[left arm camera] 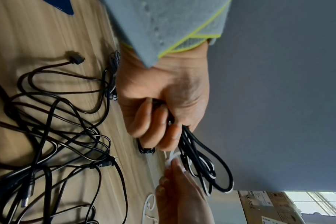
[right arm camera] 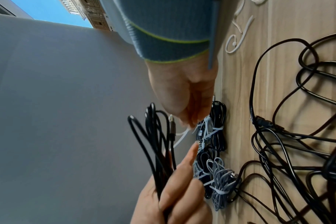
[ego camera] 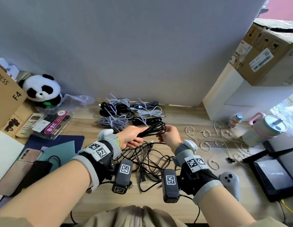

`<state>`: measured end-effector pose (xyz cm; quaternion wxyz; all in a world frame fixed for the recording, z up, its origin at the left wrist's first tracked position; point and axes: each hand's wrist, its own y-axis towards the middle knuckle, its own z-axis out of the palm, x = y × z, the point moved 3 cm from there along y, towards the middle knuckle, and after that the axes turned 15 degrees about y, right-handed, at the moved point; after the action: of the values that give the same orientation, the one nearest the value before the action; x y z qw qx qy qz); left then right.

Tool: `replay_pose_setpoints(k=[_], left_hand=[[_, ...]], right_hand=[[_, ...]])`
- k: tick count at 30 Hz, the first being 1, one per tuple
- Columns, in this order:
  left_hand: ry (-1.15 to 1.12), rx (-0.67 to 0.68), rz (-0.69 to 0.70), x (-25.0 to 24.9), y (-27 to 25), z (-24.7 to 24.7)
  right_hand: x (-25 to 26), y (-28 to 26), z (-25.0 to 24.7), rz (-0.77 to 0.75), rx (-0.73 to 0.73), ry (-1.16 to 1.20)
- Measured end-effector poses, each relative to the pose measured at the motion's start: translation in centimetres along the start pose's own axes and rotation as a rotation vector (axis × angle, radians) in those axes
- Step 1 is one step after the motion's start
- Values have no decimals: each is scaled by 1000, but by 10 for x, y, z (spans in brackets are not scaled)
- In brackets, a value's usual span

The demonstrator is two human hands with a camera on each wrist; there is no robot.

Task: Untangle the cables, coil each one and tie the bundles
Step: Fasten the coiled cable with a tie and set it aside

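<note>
My left hand (ego camera: 133,138) grips a coiled black cable (ego camera: 152,129) in its curled fingers, held above the wooden desk (ego camera: 183,117). My right hand (ego camera: 165,135) is at the coil's far end and pinches a white zip tie (right arm camera: 182,136) beside the loops. In the left wrist view the left hand (left arm camera: 159,115) is wrapped around the coil (left arm camera: 201,163), with the tie (left arm camera: 170,159) at the right fingertips. A tangle of loose black cables (ego camera: 147,163) lies below both hands. Several tied bundles (ego camera: 126,110) sit behind, near the wall.
Loose cream zip ties (ego camera: 206,143) are scattered to the right. A router (ego camera: 273,174), a controller (ego camera: 231,179), a cup (ego camera: 270,128) and a small bottle (ego camera: 235,120) stand further right. A phone (ego camera: 23,164), cardboard boxes (ego camera: 6,95) and a plush panda (ego camera: 42,90) crowd the left.
</note>
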<state>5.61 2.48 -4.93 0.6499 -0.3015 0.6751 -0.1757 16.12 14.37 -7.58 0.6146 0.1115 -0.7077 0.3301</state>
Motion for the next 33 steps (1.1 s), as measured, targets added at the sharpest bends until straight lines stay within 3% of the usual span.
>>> replay_pose_setpoints(k=[7, 15, 22, 26, 30, 33], left_hand=[[29, -103, 46, 0, 8, -2], [5, -183, 63, -3, 14, -7], [-103, -348, 65, 1, 17, -14], [-144, -403, 71, 3, 21, -19], [-268, -381, 59, 10, 30, -31], [-295, -403, 35, 18, 34, -39]], right_hand=[[1, -1, 7, -5, 151, 25], [1, 3, 7, -7, 154, -5], [3, -1, 6, -69, 122, 111], [7, -4, 12, -43, 315, 204], [13, -6, 9, -10, 409, 310], [18, -10, 11, -19, 495, 223]])
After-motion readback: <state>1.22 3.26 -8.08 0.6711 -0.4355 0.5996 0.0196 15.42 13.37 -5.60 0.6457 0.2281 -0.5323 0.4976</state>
